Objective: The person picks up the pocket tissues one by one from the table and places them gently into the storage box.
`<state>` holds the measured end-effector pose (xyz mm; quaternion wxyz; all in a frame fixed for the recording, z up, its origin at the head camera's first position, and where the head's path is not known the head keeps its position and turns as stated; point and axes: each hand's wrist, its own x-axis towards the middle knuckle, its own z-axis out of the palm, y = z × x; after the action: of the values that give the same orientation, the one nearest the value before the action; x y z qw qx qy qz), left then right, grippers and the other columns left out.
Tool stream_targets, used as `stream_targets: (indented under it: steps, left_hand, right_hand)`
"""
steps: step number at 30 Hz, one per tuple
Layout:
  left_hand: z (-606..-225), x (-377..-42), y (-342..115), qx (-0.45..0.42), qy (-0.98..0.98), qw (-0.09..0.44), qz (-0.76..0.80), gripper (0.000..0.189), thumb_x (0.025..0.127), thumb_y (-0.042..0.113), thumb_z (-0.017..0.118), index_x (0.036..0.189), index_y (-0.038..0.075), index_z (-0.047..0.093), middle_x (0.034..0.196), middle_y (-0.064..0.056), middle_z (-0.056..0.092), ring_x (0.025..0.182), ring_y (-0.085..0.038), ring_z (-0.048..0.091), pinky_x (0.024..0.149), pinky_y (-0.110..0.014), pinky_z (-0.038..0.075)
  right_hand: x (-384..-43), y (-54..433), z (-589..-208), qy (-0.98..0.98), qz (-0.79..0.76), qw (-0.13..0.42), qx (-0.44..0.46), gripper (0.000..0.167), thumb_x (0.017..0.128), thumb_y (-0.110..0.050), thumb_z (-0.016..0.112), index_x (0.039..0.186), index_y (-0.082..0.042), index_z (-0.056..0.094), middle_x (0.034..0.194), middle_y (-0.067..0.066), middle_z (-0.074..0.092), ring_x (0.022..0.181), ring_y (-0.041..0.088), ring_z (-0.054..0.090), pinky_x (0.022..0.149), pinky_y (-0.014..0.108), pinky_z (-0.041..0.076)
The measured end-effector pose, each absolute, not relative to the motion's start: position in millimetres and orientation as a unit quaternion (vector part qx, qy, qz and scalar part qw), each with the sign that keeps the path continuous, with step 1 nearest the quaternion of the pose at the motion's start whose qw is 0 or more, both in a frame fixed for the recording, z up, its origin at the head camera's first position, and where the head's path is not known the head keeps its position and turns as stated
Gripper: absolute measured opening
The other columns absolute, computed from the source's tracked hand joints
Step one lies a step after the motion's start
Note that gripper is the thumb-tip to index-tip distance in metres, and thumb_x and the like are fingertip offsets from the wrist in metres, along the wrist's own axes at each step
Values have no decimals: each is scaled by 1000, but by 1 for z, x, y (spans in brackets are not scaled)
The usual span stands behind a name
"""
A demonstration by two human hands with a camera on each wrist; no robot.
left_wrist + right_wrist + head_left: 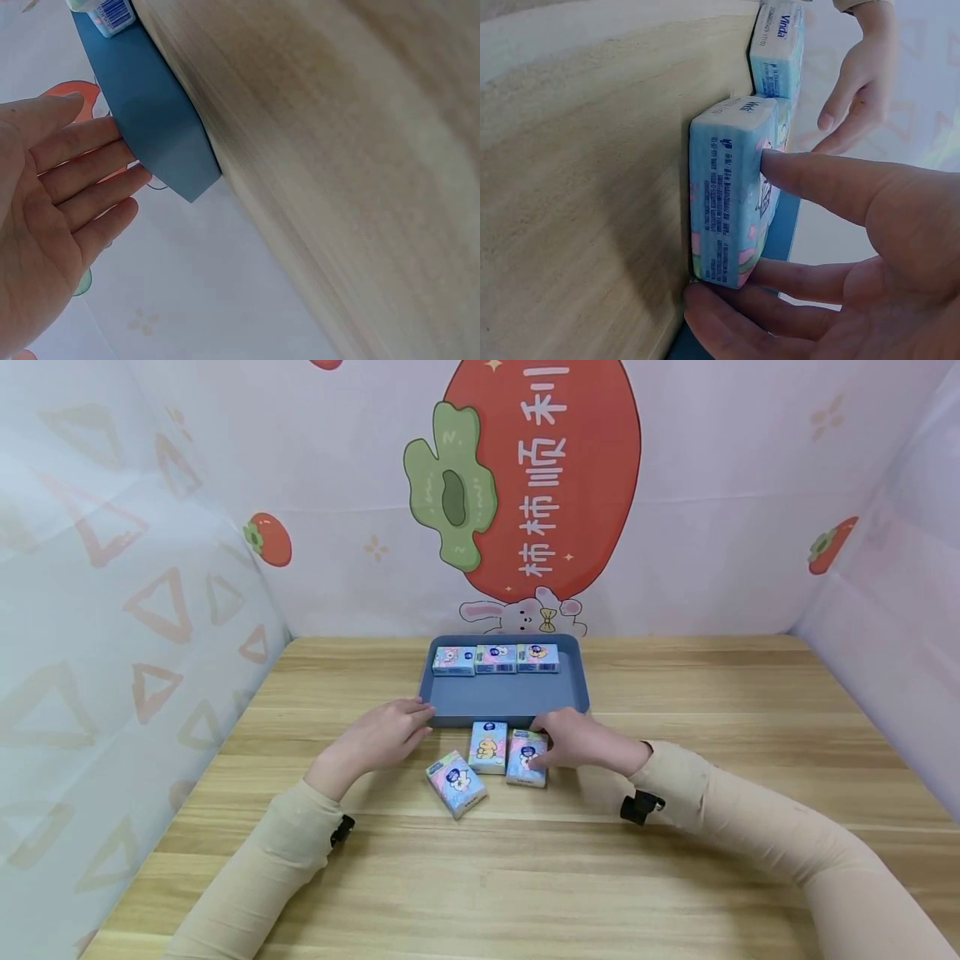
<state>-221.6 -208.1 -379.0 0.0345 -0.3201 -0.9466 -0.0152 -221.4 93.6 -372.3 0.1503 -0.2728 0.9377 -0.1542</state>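
Note:
My right hand (573, 739) grips a small blue tissue pack (731, 195) lying on the table, its thumb on the printed face and its fingers around the far end. To that pack's left lies a second tissue pack (488, 748) with a yellow cartoon animal. A third tissue pack (457, 783) sits at a slant, nearer the front. My left hand (382, 735) has its fingers straight, the fingertips at the near left corner of a blue-grey tray (502, 697). In the left wrist view the palm and fingers (90, 184) show with nothing held.
Inside the tray, three more tissue packs (496, 658) stand in a row along its far side. The tray is on a wooden table (525, 877), close to the back wall curtain (352, 577). Printed fabric also hangs at the left and right.

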Motion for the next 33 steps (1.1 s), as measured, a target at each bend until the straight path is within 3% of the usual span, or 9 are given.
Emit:
stream_targets:
  steps: [6,14,33]
  left_hand:
    - [-380,-222,-209,-323,-946,37,-14,36,97,21,53,125,-1,60,128,-19,59,122,-33,54,104,-46,46]
    - [-380,-223,-209,-319,-947,30,-17,37,97,21,54,126,-1,59,129,-20,58,123,-33,54,104,-46,45]
    - [-380,-224,-209,-316,-948,25,-15,37,97,22,54,126,0,59,130,-19,58,124,-33,53,104,-46,45]
  right_hand:
    - [-222,90,-372,938,-146,166,-269,56,81,-30,76,124,1,58,108,13,65,92,20,58,79,34,53]
    - [-222,86,-374,942,-135,172,-254,59,81,-30,75,126,3,55,118,16,62,104,24,57,90,38,52]
    - [-222,85,-375,938,-156,178,-255,69,75,-31,79,132,-5,51,121,15,62,110,28,57,93,43,50]
